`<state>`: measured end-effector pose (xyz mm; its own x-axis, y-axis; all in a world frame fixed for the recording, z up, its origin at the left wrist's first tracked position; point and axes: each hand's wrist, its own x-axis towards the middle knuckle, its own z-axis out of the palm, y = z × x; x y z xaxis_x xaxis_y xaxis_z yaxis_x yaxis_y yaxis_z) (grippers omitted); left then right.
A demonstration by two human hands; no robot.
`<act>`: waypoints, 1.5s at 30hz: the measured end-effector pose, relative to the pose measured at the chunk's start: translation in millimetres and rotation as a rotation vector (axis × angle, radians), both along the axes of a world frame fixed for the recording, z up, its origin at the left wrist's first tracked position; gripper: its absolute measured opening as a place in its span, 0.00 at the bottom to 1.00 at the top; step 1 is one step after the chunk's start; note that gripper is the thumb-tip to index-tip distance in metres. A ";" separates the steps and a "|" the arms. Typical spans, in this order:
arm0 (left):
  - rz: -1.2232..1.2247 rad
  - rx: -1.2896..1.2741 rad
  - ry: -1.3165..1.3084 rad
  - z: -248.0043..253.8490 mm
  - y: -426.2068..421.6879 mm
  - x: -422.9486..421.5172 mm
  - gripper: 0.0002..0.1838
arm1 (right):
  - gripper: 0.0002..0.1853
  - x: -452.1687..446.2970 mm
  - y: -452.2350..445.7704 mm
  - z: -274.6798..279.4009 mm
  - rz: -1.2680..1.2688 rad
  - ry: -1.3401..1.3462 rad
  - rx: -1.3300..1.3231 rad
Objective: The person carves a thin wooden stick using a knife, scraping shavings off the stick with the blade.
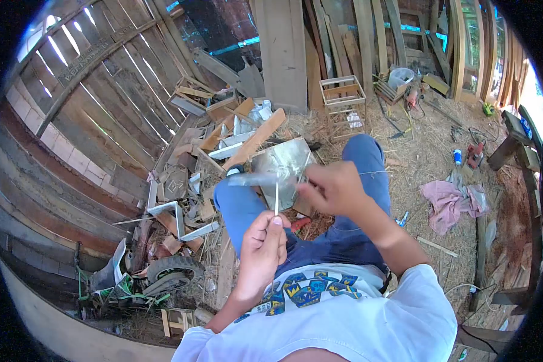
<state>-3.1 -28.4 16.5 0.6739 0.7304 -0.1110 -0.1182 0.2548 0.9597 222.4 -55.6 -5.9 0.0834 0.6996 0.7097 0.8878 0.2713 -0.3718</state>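
Between thumb and fingers, my left hand (264,241) pinches a thin pale wooden stick (277,199), which stands nearly upright above my lap. My right hand (335,188) is closed, partly smeared by motion. From it a broad knife (251,180) reaches to the left, its blurred blade lying level near the top of the stick. I cannot tell whether blade and stick touch. Below and beyond them, between my knees, is a pale, worn flat-topped block (289,152). Something red (300,224) lies on the ground between my legs.
Wood scraps and a long plank (260,137) are piled ahead on the left. A small wooden frame stand (342,96) is beyond my right knee. A pink cloth (445,202) lies at right, near a wooden bench (516,142). A small wheel (174,273) sits at lower left.
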 end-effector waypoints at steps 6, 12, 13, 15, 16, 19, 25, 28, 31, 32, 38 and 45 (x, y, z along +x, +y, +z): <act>0.023 -0.049 -0.042 4.6 6.7 -1.2 0.13 | 0.20 6.4 8.8 0.2 -0.176 0.233 -0.030; -0.035 -0.008 -0.175 9.1 21.4 -4.0 0.08 | 0.21 -8.3 3.9 -13.0 -0.176 0.414 -0.092; -0.032 0.047 -0.225 4.4 29.0 -3.4 0.06 | 0.21 -8.6 2.7 -15.3 -0.155 0.516 -0.125; 0.036 0.094 -0.320 8.4 36.2 -2.1 0.04 | 0.21 -9.9 2.3 -22.5 -0.121 0.614 -0.158; 0.045 0.100 -0.324 9.5 40.5 -2.1 0.04 | 0.21 -10.1 2.5 -28.0 -0.072 0.686 -0.183; 0.267 0.308 -0.311 5.6 57.2 -2.2 0.03 | 0.21 -20.9 -0.6 -28.5 0.052 0.868 -0.254; 0.339 0.366 -0.298 11.4 55.8 3.4 0.04 | 0.17 -49.2 -2.5 -21.1 0.197 1.133 -0.333; 0.355 0.394 -0.281 10.1 56.0 4.6 0.04 | 0.14 -55.7 1.8 -31.8 0.234 1.164 -0.300; 0.368 0.377 -0.292 12.0 55.0 5.7 0.04 | 0.13 -65.0 1.0 -37.2 0.230 1.293 -0.331; 0.368 0.377 -0.292 11.8 55.1 5.6 0.04 | 0.13 -69.5 1.3 -39.9 0.230 1.292 -0.331; 0.376 0.364 -0.303 12.7 57.9 4.2 0.06 | 0.13 -80.4 -3.5 -39.9 0.246 1.356 -0.420; 0.359 0.350 -0.333 11.6 59.4 4.8 0.06 | 0.10 -82.7 -2.8 -50.3 0.259 1.327 -0.404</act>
<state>1.7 31.0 28.1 0.3352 0.8740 0.3517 -0.4470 -0.1811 0.8760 139.7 -58.4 -56.1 0.3615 0.9313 -0.0448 -0.2374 0.0454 -0.9703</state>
